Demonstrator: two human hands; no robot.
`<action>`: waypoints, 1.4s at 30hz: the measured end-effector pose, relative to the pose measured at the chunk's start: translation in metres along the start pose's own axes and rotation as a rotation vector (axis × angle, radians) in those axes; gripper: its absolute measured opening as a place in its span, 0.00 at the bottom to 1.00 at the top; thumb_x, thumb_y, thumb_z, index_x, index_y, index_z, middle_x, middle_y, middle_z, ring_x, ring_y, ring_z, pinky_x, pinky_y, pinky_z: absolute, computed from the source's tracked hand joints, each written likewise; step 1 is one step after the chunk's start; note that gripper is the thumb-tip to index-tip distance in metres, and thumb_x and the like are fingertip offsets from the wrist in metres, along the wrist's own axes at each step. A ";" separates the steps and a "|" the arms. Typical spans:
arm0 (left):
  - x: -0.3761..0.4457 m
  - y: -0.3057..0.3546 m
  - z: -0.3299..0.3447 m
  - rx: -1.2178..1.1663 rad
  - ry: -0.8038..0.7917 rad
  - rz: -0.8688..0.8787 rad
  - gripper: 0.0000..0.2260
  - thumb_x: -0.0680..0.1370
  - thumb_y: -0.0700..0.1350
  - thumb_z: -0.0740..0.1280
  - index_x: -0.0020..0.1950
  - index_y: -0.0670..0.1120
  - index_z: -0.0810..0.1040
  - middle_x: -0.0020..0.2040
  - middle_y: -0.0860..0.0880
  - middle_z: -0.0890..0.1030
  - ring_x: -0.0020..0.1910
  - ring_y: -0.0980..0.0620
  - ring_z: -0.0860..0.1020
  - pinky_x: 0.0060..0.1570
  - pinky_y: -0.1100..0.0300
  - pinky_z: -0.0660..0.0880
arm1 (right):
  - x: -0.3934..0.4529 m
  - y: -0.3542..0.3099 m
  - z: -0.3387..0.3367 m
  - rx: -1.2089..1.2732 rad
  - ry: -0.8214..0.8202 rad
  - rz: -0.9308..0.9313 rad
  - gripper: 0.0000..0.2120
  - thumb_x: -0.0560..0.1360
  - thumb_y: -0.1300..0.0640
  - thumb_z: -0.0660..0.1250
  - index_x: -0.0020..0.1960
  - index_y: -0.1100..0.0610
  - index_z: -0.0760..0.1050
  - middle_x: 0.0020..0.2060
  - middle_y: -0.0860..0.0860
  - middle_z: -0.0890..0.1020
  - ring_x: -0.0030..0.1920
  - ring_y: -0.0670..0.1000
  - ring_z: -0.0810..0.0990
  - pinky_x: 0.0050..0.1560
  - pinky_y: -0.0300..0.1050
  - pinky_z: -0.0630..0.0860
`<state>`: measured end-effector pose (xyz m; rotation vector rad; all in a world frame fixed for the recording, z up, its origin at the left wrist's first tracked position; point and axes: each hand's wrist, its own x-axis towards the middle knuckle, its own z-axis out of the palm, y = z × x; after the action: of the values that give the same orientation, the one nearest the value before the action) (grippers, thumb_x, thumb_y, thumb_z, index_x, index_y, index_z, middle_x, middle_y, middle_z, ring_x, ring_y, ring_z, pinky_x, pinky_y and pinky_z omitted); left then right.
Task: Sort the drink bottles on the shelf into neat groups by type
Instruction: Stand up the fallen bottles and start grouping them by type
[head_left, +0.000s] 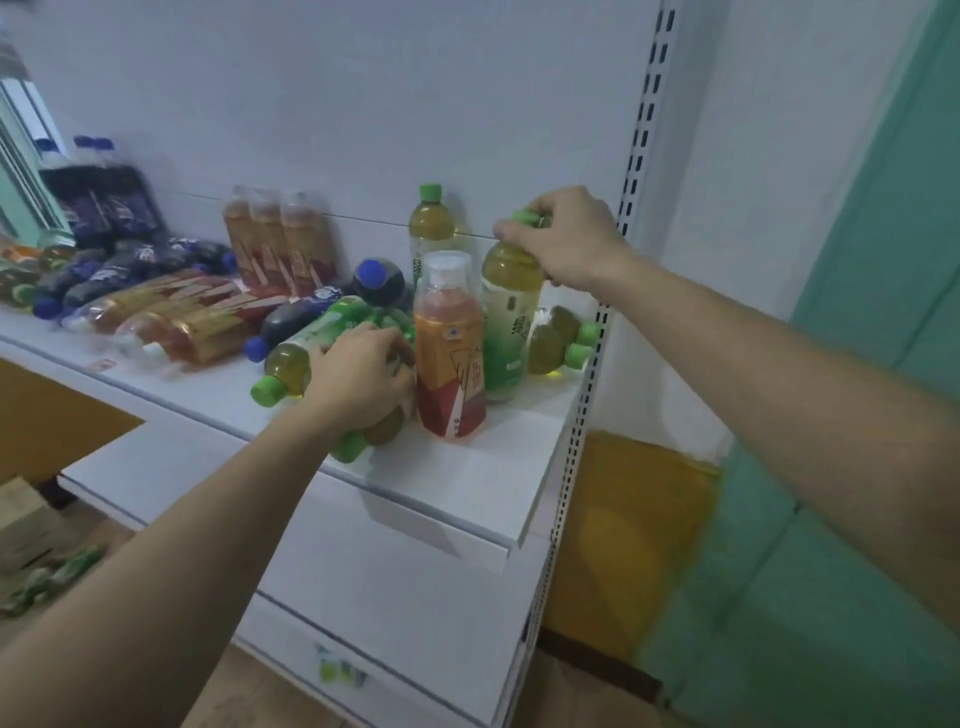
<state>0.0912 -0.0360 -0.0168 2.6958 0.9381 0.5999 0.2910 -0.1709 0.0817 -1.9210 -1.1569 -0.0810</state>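
Note:
My right hand (563, 236) grips the cap and neck of an upright green-tea bottle (509, 322) near the right end of the white shelf (467, 483). My left hand (363, 371) lies curled over green-tea bottles lying on their sides (291, 364) at the shelf's front. An upright orange-red tea bottle with a clear cap (449, 348) stands between my hands. Another green-tea bottle (431, 223) stands against the back wall. Two more lie on their sides at the far right (558, 338).
Three orange-red bottles (280, 234) stand at the back. More of them (171, 317) and dark blue-capped soda bottles (140, 260) lie tangled to the left. Upright dark sodas (98, 197) stand far left. A slotted metal upright (592, 332) bounds the shelf's right end.

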 end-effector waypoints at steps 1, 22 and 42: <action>0.000 -0.001 0.000 0.005 0.002 -0.002 0.06 0.80 0.48 0.66 0.46 0.58 0.75 0.50 0.53 0.77 0.51 0.49 0.77 0.60 0.41 0.75 | 0.006 -0.007 0.005 -0.040 -0.047 -0.034 0.19 0.76 0.42 0.71 0.49 0.59 0.82 0.39 0.53 0.84 0.34 0.49 0.79 0.38 0.47 0.78; 0.028 0.011 0.009 0.127 0.084 -0.311 0.03 0.80 0.49 0.68 0.47 0.55 0.76 0.38 0.53 0.79 0.34 0.55 0.80 0.26 0.63 0.70 | -0.027 0.099 0.030 0.004 0.029 -0.014 0.07 0.81 0.51 0.64 0.52 0.54 0.78 0.44 0.50 0.80 0.44 0.49 0.78 0.48 0.47 0.77; 0.042 0.003 0.028 0.171 0.025 -0.401 0.15 0.79 0.48 0.65 0.65 0.56 0.75 0.71 0.42 0.71 0.73 0.36 0.66 0.71 0.28 0.60 | 0.050 0.055 0.003 -0.039 -0.058 -0.184 0.14 0.83 0.47 0.62 0.61 0.56 0.73 0.52 0.51 0.78 0.50 0.51 0.77 0.45 0.42 0.73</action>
<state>0.1350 -0.0139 -0.0279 2.5296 1.5464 0.4868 0.3586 -0.1450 0.0672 -1.8573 -1.3784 -0.1496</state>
